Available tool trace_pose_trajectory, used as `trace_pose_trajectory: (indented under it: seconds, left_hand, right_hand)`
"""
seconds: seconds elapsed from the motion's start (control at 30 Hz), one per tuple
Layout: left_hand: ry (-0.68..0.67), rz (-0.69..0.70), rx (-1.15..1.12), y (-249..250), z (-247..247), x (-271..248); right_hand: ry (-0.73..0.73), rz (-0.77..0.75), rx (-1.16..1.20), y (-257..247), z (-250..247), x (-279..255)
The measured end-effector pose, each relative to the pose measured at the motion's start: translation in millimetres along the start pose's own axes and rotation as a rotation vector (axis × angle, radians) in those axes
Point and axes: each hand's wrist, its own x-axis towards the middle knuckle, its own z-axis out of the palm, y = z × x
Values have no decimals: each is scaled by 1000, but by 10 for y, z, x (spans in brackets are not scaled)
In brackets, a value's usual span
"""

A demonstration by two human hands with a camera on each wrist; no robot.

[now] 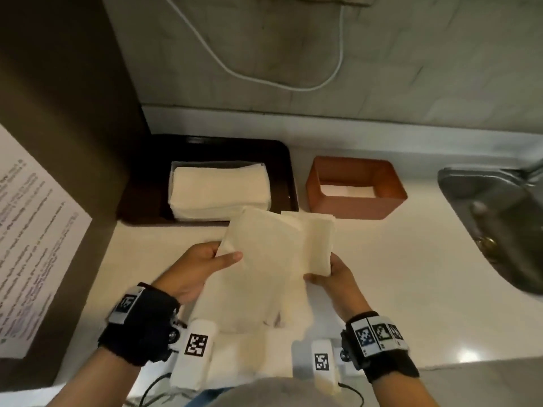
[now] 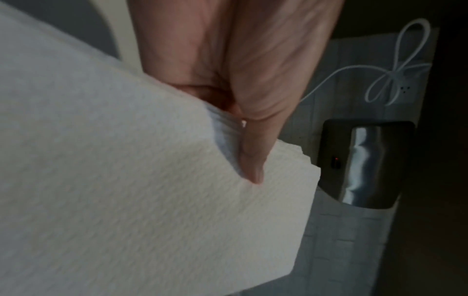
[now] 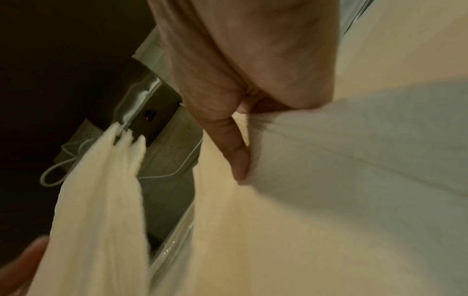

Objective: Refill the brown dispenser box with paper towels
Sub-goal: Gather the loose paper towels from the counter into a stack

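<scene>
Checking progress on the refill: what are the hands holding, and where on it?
A bundle of paper towels: the left hand pinches its left edge, the right hand its right edge.

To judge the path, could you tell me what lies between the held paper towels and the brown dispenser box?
In the head view, only bare countertop separates the paper towels held in both hands from the brown dispenser box.

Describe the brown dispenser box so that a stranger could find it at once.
On the pale countertop, between the dark tray and the metal sink, stands the brown dispenser box. It is an open-topped, reddish-brown rectangle, nearly empty, unlike the tray's full paper towel stack.
</scene>
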Motion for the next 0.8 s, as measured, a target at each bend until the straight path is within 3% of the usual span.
trace_pose_trajectory:
  seconds: [0.1,0.2,0.4,0.8]
  left_hand:
    - [-127,19,-86,132,230,130]
    - [-135,32,-97,146,498,284]
    - [-149,1,-220,133,938,489]
    - [83,200,-219,230,2224,969]
  right_hand:
    - [-60,-66,69,-89,-50,-65]
    - [-87,-143,78,-183,-122,-138]
    - [106,-296,-9,-248,-490,-135]
    - [-117,-451,106,-500,-1499,310]
